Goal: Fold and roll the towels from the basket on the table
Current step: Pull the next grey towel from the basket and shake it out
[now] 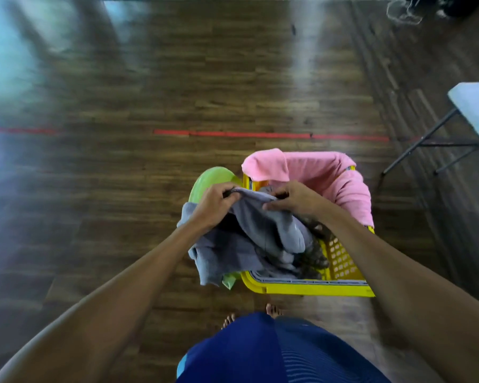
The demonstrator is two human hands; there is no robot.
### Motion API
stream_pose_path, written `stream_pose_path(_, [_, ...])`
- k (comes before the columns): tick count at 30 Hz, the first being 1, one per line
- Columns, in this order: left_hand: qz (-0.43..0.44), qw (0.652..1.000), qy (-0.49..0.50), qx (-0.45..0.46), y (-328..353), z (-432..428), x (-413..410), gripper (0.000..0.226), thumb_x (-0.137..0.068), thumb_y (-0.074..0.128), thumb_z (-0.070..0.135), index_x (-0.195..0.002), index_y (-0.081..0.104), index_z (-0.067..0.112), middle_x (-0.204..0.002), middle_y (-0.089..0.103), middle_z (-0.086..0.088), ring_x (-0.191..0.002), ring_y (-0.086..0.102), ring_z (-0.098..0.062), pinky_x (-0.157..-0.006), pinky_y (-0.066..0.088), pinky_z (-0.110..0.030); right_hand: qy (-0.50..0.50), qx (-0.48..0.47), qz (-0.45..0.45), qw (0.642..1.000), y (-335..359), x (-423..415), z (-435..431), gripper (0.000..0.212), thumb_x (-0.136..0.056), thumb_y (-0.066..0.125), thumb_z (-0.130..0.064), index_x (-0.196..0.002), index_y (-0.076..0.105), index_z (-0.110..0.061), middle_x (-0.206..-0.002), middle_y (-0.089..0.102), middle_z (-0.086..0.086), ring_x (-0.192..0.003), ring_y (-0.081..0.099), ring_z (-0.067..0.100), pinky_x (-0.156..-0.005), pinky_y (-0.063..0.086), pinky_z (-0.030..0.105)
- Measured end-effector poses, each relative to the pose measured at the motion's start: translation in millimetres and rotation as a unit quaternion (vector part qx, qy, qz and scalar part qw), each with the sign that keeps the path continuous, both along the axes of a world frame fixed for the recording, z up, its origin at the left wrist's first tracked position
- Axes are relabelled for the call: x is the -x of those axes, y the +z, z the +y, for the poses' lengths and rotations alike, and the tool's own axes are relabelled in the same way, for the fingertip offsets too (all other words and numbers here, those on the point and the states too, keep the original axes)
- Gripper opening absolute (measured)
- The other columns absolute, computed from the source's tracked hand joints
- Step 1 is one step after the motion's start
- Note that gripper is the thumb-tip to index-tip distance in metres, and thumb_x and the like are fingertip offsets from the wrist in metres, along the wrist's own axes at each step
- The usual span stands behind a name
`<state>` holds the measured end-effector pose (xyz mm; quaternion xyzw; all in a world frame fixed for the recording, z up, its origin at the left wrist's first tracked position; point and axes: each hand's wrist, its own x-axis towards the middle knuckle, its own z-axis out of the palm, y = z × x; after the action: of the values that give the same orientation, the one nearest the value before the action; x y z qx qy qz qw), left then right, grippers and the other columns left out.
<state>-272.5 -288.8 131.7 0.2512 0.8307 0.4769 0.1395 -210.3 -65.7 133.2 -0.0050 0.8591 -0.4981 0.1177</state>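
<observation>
Above a dark wooden floor (150, 78), a person's left hand (215, 204) clenches the top edge of a grey towel (263, 228), knuckles up, next to a pale green object (210, 179) at the basket's ten o'clock. The towel sags below both hands, its bulk spilling over the left rim of the yellow basket (315, 289). The right hand (299, 200) pinches the same edge, at the left hand's three o'clock. A pink towel (332, 175) drapes the basket's walls from twelve to three o'clock. A red tape line (233, 133) crosses the floor beyond. A white table (476, 106) corner shows at the frame's two o'clock.
</observation>
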Motion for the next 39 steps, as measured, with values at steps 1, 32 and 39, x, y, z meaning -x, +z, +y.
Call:
stream_pose_path(1, [-0.016, 1.000, 0.013, -0.010, 3.5, -4.6, 2.3, 0.026, -0.088, 0.055, 0.014, -0.065, 0.049, 0.024, -0.056, 0.043, 0.015, -0.055, 0.039, 0.002, -0.055, 0.033, -0.018, -0.006, 0.030, 0.000, 1.000, 1.0, -5.0, 3.9, 0.052, -0.071, 0.077, -0.050, -0.079, 0.067, 0.001, -0.068, 0.053, -0.006, -0.069, 0.046, 0.004, -0.063, 0.039, 0.025])
stream_pose_path(32, [0.006, 0.976, 0.073, -0.206, 83.4, 21.5, 13.1, 0.032, -0.098, 0.050, 0.005, -0.068, 0.050, 0.016, -0.063, 0.044, 0.012, -0.064, 0.039, -0.003, -0.062, 0.034, -0.017, -0.092, 0.113, 0.081, 0.986, 90.5, 15.1, 18.5, 0.024, -0.071, 0.084, -0.015, -0.068, 0.060, -0.015, -0.068, 0.051, 0.005, -0.068, 0.046, 0.017, -0.063, 0.034, 0.030])
stream_pose_path(39, [-0.010, 0.980, 0.075, -0.186, 79.2, 22.3, 20.6, 0.022, -0.098, 0.052, 0.010, -0.079, 0.064, 0.010, -0.075, 0.060, 0.005, -0.074, 0.052, -0.006, -0.074, 0.041, -0.025, -0.155, 0.273, 0.120, 0.942, 85.5, 11.1, 8.3, 0.012, -0.085, 0.070, -0.008, -0.091, 0.071, 0.002, -0.082, 0.062, 0.012, -0.080, 0.056, 0.021, -0.070, 0.048, 0.027])
